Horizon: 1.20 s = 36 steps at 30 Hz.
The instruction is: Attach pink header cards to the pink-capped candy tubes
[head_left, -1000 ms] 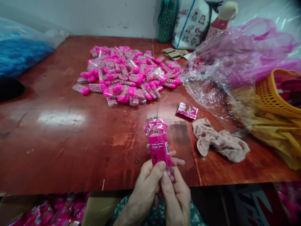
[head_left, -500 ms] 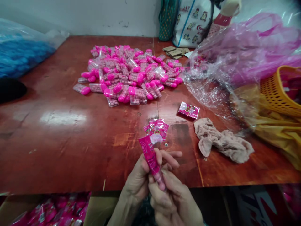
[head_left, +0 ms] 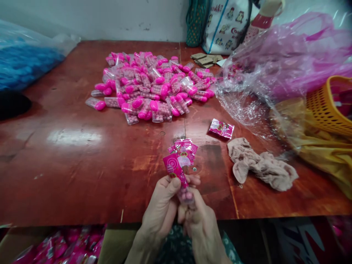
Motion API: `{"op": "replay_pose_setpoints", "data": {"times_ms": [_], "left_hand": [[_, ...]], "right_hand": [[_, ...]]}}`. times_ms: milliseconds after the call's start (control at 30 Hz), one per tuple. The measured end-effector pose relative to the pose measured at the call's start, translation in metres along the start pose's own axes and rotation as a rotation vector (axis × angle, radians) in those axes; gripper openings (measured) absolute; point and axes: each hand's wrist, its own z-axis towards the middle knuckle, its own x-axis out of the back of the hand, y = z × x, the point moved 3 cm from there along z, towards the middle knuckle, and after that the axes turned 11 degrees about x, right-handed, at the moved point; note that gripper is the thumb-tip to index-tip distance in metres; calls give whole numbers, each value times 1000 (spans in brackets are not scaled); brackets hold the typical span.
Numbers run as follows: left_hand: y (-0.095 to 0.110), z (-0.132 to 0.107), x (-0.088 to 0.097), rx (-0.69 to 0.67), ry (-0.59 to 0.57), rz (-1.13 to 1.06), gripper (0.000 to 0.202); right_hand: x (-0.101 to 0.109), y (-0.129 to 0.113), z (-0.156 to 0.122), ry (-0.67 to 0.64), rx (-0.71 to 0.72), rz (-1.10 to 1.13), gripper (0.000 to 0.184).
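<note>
Close to the table's front edge, both hands meet around one small clear container of pink balls [head_left: 186,196]. A printed pink wrapper sleeve [head_left: 174,168] covers its upper part and sticks out beyond it. My left hand [head_left: 162,201] pinches the sleeve with the thumb on its front. My right hand [head_left: 199,216] grips the clear lower end, its fingers partly hidden. Just past the hands lies a small stack of pink printed wrappers [head_left: 187,148]. Farther back is a heap of similar clear containers with bright pink caps [head_left: 148,86].
A bundle of pink wrappers [head_left: 221,128] and a crumpled beige cloth [head_left: 261,163] lie on the right. Beyond them are clear and pink plastic bags [head_left: 288,55] and a yellow basket [head_left: 324,110]. A bag of blue items [head_left: 27,60] sits left; an open box of pink packets [head_left: 60,244] stands below.
The container and its sleeve have turned so the sleeve's broad printed face shows. My left thumb now lies across that face, and my right hand has shifted lower around the clear end.
</note>
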Motion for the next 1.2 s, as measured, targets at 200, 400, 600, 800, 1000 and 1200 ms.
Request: {"op": "replay_pose_setpoints", "data": {"times_ms": [200,400,600,800,1000,1200], "left_hand": [[-9,-9,-8,8,56,48,23],[-15,-14,-10,98,66,60,34],[-6,-9,-6,55,121,124,35],[-19,-9,-5,144,132,151,40],[-4,-8,-1,56,109,103,29],[-6,-13,3,8,72,150,33]], "right_hand": [[2,-2,-9,160,180,-418,32],[8,-1,-3,161,67,-89,34],[1,5,4,38,-24,150,37],[3,9,6,79,32,83,36],[-3,13,8,-39,7,185,37],[-2,16,5,-73,-8,154,42]]}}
